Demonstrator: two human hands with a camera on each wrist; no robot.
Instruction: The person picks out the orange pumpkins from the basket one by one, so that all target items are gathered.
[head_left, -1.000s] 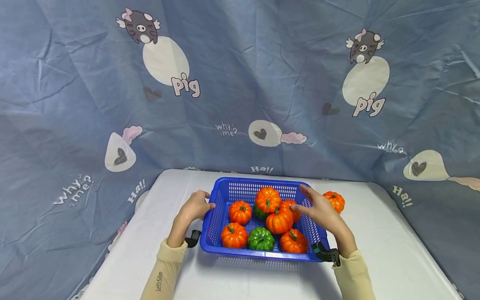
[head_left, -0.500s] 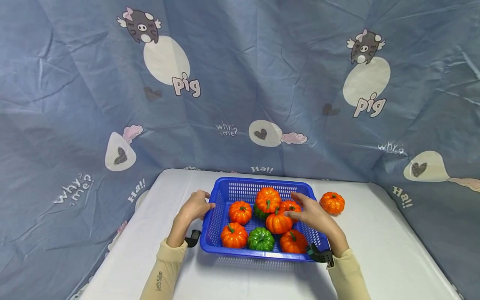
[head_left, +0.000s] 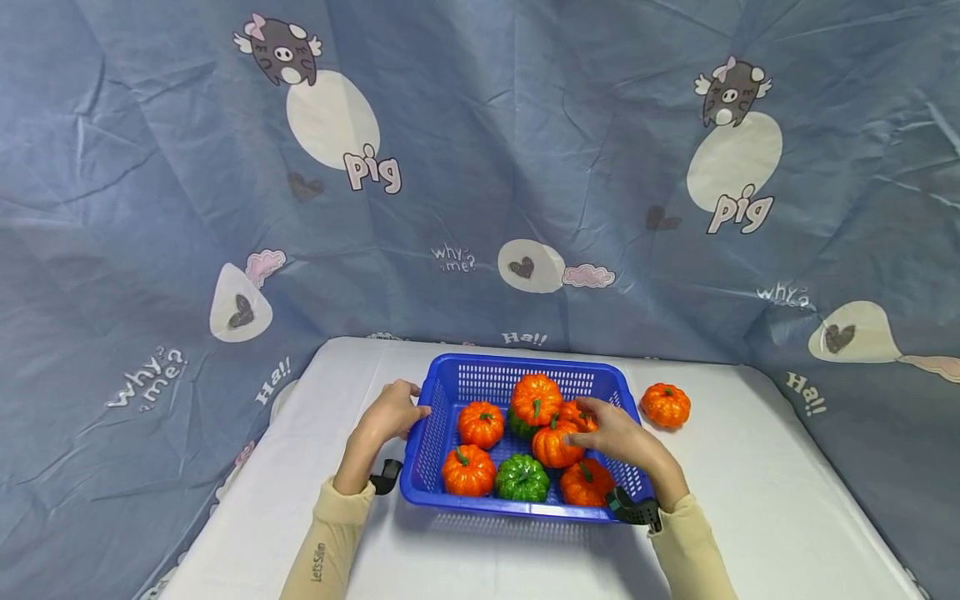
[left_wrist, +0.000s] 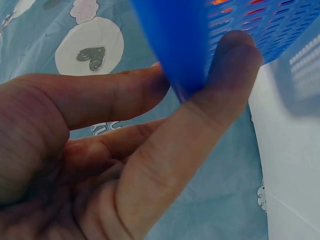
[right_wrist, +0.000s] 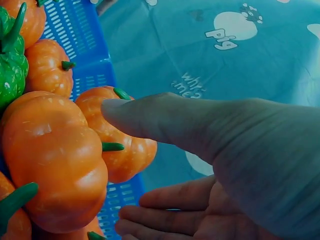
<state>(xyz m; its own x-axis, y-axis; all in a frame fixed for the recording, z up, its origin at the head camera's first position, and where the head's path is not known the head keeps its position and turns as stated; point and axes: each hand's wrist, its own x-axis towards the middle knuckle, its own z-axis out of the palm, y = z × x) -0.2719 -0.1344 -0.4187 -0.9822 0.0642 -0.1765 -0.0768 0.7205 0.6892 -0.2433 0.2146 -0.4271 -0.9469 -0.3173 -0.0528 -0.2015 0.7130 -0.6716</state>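
My left hand [head_left: 388, 414] grips the left rim of a blue plastic basket [head_left: 517, 361]; in the left wrist view its thumb [left_wrist: 200, 120] lies across one side of the rim, with fingers on the other. My right hand [head_left: 618, 433] is over the basket's right part, thumb and fingers spread apart. Its thumb reaches a ribbed orange pumpkin [head_left: 553, 446] that leans on others. Its fingertips overlap another orange pumpkin [head_left: 573, 412] behind, partly hidden. In the right wrist view the leaning pumpkin [right_wrist: 55, 165] lies just beyond the thumb, and the palm holds nothing.
One more orange pumpkin [head_left: 537, 397] tops the pile, over a mostly covered green one. Around them sit a green pumpkin [head_left: 522, 478] and several orange ones. A lone orange pumpkin [head_left: 665, 406] rests on the white table [head_left: 765, 483], right of the basket. A printed blue cloth [head_left: 480, 208] hangs behind.
My right hand has moved left and slightly nearer, from the basket's right rim to over the pumpkins. The lone pumpkin at right is now uncovered. My left hand has stayed put.
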